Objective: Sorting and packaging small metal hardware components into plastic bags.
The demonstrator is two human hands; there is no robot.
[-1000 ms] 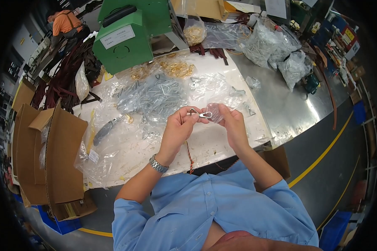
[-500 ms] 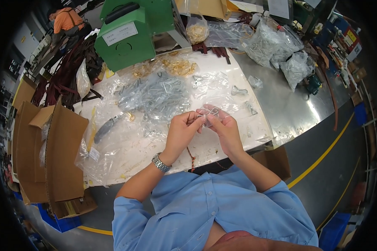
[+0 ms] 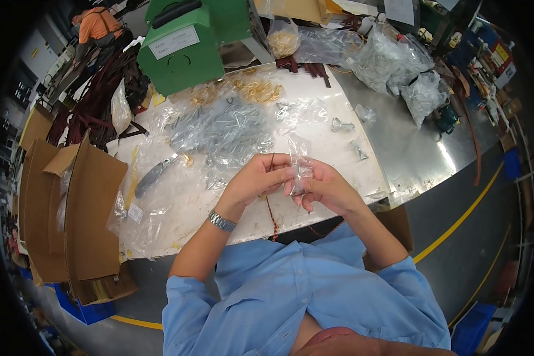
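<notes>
A small clear plastic bag (image 3: 299, 146) stands up between my hands, close above the near part of the white table. My right hand (image 3: 332, 188) pinches the bag's lower part, and something metal seems to be inside it. From the other side my left hand (image 3: 260, 178) closes thumb and fingers on the bag's edge; a silver watch (image 3: 222, 221) circles that wrist. Beyond my hands lies a heap of clear bags with triangular metal wire pieces (image 3: 225, 127). To the right, small bagged metal pieces (image 3: 342, 124) lie apart on the white surface.
A green machine (image 3: 181, 56) stands at the back, with gold-coloured pieces (image 3: 258, 89) before it. Cardboard boxes (image 3: 98, 213) are at the left, dark red straps (image 3: 95, 101) behind. Large clear bags (image 3: 385, 59) sit on the metal table (image 3: 418, 160). A person (image 3: 98, 29) bends over far left.
The small bag has turned upright, its clear film now rising above my fingers. My hands have moved slightly down and apart, and my right hand has rolled over.
</notes>
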